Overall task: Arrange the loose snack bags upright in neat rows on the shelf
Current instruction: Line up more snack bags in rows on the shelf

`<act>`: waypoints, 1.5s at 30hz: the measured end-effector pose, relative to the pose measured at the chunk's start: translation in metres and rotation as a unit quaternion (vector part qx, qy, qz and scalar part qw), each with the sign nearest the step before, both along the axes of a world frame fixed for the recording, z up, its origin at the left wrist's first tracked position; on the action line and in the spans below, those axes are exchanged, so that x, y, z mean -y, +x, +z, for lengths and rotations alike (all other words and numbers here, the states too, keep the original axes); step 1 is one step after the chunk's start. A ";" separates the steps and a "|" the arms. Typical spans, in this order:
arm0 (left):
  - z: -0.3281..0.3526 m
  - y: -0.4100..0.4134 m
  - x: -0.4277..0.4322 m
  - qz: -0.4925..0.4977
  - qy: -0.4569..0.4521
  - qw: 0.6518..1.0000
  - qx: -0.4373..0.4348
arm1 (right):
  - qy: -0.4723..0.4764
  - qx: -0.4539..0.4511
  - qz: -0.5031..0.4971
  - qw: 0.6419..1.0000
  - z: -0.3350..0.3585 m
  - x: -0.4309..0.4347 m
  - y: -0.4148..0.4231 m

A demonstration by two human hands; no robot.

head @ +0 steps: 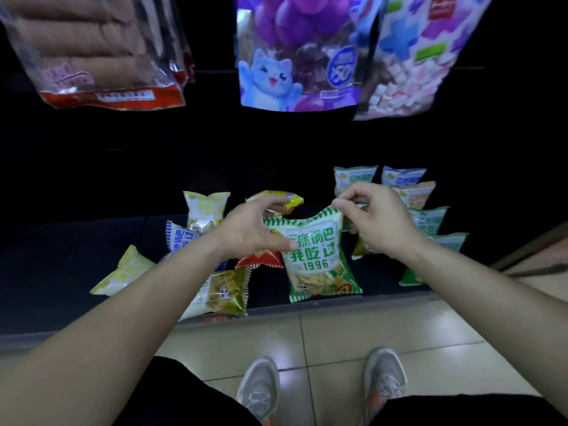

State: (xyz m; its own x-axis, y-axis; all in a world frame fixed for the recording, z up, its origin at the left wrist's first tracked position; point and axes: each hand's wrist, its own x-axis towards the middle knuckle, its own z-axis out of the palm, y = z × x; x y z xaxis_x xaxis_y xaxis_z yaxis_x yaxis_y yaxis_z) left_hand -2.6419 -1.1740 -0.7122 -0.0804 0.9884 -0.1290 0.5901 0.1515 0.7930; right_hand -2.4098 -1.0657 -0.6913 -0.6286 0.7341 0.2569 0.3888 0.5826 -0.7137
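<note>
I hold the green-and-white striped foil snack bag (316,256) between both hands, its printed front facing me and its top tilted slightly. My left hand (249,229) grips the bag's left side, fingers curled behind it and thumb pressed on the front. My right hand (378,222) pinches the top right corner between thumb and forefinger, with the other fingers loosely curled. The bag's bottom seam is down at the front lip of the dark low shelf (76,241); I cannot tell whether it rests there.

I judge this to be the placing step for one bag: it is out of the heap and being squared up. Just beyond and right of my right hand stands the row of upright bags (430,219), one behind another. Under and left of my left hand lies the loose heap: a red crinkled bag (261,259), a blue-and-white striped bag (181,238), a pale yellow bag (123,272) lying flat, and an olive-gold bag (227,290) at the shelf edge.

The next move calls for setting this puffy bag in line with that row, seam flat, and letting go gently so it does not topple.
</note>
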 end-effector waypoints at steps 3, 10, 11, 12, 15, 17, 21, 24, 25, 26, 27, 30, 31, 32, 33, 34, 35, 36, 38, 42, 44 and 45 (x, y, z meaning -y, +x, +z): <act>0.005 0.024 -0.011 -0.043 -0.009 0.999 0.001 | -0.030 -0.022 -0.016 0.999 -0.003 -0.003 0.022; 0.010 0.055 -0.031 -0.062 -0.008 0.998 -0.007 | -0.057 -0.038 -0.041 0.997 0.002 -0.013 0.056; 0.009 0.059 -0.034 -0.073 -0.015 0.997 -0.014 | -0.057 -0.039 -0.042 0.997 0.003 -0.014 0.059; 0.009 0.063 -0.038 -0.082 -0.019 0.996 -0.028 | -0.059 -0.044 -0.043 0.996 0.004 -0.015 0.062; 0.006 0.074 -0.047 -0.078 -0.005 0.994 -0.073 | -0.058 -0.045 -0.052 0.996 0.001 -0.024 0.071; 0.002 0.078 -0.052 -0.069 0.004 0.994 -0.084 | -0.065 -0.037 -0.048 0.996 -0.004 -0.032 0.078; -0.015 0.082 -0.063 -0.046 -0.014 0.992 -0.121 | -0.109 0.019 -0.087 0.990 -0.017 -0.051 0.103; -0.030 0.084 -0.078 -0.015 -0.024 0.990 -0.135 | -0.122 0.073 -0.133 0.981 -0.031 -0.068 0.130; -0.034 0.086 -0.085 -0.012 -0.027 0.990 -0.138 | -0.127 0.098 -0.143 0.977 -0.036 -0.072 0.141; -0.038 0.089 -0.093 -0.012 -0.030 0.989 -0.143 | -0.133 0.123 -0.152 0.972 -0.041 -0.076 0.152; -0.041 0.093 -0.101 -0.018 -0.035 0.988 -0.151 | -0.138 0.144 -0.160 0.967 -0.046 -0.080 0.162; -0.056 0.116 -0.128 -0.050 -0.051 0.978 -0.195 | -0.155 0.211 -0.180 0.948 -0.059 -0.087 0.190; -0.062 0.124 -0.138 -0.058 -0.055 0.976 -0.205 | -0.160 0.235 -0.181 0.941 -0.064 -0.088 0.198; -0.069 0.131 -0.147 -0.063 -0.059 0.974 -0.207 | -0.164 0.259 -0.178 0.935 -0.069 -0.089 0.205; -0.077 0.139 -0.156 -0.067 -0.066 0.974 -0.207 | -0.170 0.282 -0.173 0.928 -0.075 -0.090 0.212; -0.085 0.147 -0.165 -0.071 -0.074 0.973 -0.206 | -0.177 0.306 -0.165 0.921 -0.081 -0.092 0.219; -0.092 0.155 -0.172 -0.076 -0.083 0.972 -0.205 | -0.185 0.330 -0.156 0.913 -0.088 -0.093 0.225; -0.100 0.163 -0.179 -0.079 -0.090 0.972 -0.204 | -0.191 0.351 -0.148 0.905 -0.093 -0.094 0.231; -0.115 0.178 -0.190 -0.078 -0.099 0.971 -0.202 | -0.197 0.388 -0.130 0.891 -0.104 -0.097 0.241; -0.138 0.202 -0.205 -0.091 -0.126 0.965 -0.210 | -0.190 0.418 -0.112 0.881 -0.117 -0.105 0.255; -0.146 0.210 -0.208 -0.082 -0.137 0.966 -0.205 | -0.198 0.412 -0.115 0.882 -0.121 -0.108 0.257; -0.148 0.212 -0.209 -0.078 -0.135 0.965 -0.209 | -0.202 0.413 -0.116 0.880 -0.122 -0.109 0.257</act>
